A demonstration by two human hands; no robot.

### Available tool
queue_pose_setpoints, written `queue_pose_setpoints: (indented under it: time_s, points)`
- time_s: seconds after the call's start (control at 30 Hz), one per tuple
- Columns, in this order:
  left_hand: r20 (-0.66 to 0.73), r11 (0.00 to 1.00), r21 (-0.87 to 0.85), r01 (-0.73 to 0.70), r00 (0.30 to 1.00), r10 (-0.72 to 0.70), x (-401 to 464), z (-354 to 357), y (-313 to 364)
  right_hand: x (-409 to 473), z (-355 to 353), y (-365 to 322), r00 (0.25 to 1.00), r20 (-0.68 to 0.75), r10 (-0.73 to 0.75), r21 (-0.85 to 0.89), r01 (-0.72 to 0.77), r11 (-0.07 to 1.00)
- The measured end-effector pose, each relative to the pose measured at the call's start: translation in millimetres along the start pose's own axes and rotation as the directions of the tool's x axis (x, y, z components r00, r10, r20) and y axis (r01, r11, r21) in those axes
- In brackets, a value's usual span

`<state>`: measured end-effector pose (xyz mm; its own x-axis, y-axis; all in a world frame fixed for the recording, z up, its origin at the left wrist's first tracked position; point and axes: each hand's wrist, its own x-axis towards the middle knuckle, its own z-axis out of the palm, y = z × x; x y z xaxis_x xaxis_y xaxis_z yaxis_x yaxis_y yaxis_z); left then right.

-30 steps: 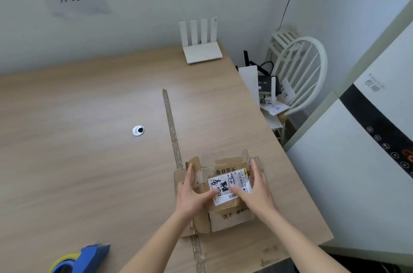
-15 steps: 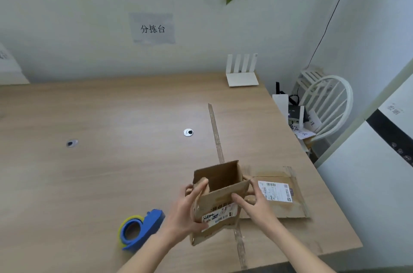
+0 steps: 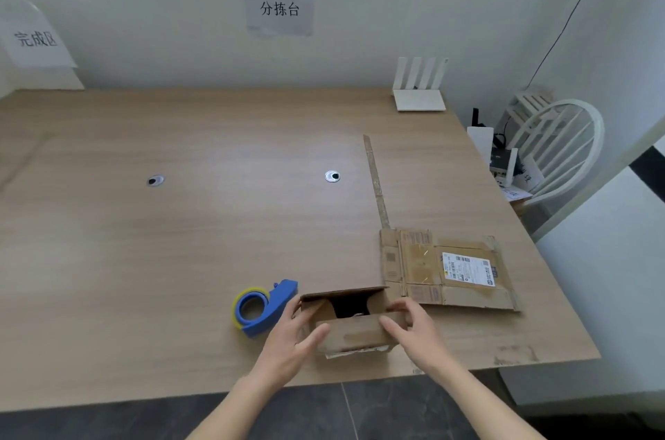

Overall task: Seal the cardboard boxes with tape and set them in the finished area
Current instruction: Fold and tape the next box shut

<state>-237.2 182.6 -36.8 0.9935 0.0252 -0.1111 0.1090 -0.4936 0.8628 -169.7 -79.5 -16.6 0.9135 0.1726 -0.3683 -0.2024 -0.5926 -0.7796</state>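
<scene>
Box: small cardboard box stands on the bench near its front edge, top open, far flap raised, near flap folded towards the person; dark inside.
Left hand: left hand holds the box's left side, fingers curled round the left wall, thumb lying across the near flap.
Right hand: right hand holds the box's right side, fingers bent over the right top edge, thumb pressed on the near flap.
Tape: blue tape dispenser with a yellow-edged roll lies on the bench just left of the box, near the left hand.
Flat carton: flattened cardboard box with a white shipping label lies on the bench, just right of and behind the held box.
Strip: long brown tape strip runs along the bench top from the flat carton towards the wall.
Bench holes: two round cable grommets sit in the bench top, well apart.
Wall signs: paper sign reading 分拣台 at centre; second sign reading 完成区 at far left.
Back corner: white router with four aerials stands at the bench's far right.
Beside bench: white chair holding small devices and papers.
</scene>
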Motion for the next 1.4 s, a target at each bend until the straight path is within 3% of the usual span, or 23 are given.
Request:
queue_pose_setpoints:
  time_s: [0.1,0.17,0.3,0.4,0.53,0.63,0.77,1.0,1.13,1.3,1.4]
  points:
    - [-0.091,1.0,0.009,0.019,0.996,-0.018,-6,-2,-5,-3,5,-4,0.998,-0.06,0.001,-0.021,-0.002,1.0]
    - [-0.188,0.995,-0.022,0.099,0.977,-0.102,-7,0,-7,-4,9,-9,0.994,-0.083,-0.067,-0.066,0.061,0.996]
    - [-0.279,0.984,-0.116,0.133,0.947,-0.161,-4,7,-6,2,9,-17,0.976,0.012,-0.219,-0.27,0.214,0.939]
    - [-0.249,0.98,-0.168,0.108,0.957,-0.148,0,10,-5,8,6,-18,0.981,-0.023,-0.195,-0.257,0.183,0.949]
    - [-0.208,0.977,-0.19,0.095,0.969,-0.134,11,13,0,13,16,-15,0.984,-0.153,-0.094,-0.102,0.079,0.992]
    - [-0.161,0.99,-0.121,0.067,0.983,-0.086,16,12,0,18,22,-15,0.976,-0.194,-0.102,-0.154,0.072,0.985]
    - [-0.146,0.999,0.026,0.025,0.989,-0.021,16,14,-12,18,23,-4,0.974,-0.112,-0.196,-0.254,0.163,0.954]
    - [-0.259,0.997,-0.019,0.071,0.963,-0.074,22,20,-14,17,28,-3,0.964,-0.046,-0.263,-0.28,0.24,0.93]
    - [-0.308,0.995,-0.032,0.097,0.946,-0.103,28,25,-12,24,35,-14,0.975,-0.034,-0.221,-0.323,0.199,0.925]
    - [-0.217,0.997,-0.031,0.064,0.974,-0.069,20,15,-18,22,34,-9,0.976,-0.057,-0.21,-0.378,0.174,0.91]
    - [-0.316,0.989,0.038,0.142,0.941,-0.123,20,0,-34,22,36,-8,0.973,-0.067,-0.219,-0.378,0.179,0.908]
